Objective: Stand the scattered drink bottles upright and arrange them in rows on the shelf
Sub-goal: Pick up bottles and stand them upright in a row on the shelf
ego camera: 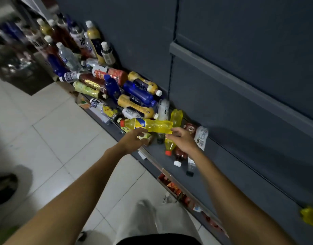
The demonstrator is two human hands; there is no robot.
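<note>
Yellow bottle [148, 125] lies sideways above the heap on the shelf [240, 174]. Left hand [134, 140] cups its middle, right hand [182, 138] pinches its base. Likely light, thin-walled, slippery; grip the waist, not the cap.

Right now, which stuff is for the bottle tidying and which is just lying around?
For the job:
- yellow bottle, held sideways by the left hand and right hand
- pile of lying bottles
- standing bottles
- shelf

Just lying about:
- shoe on the floor tiles
- red packets under the shelf edge
</note>
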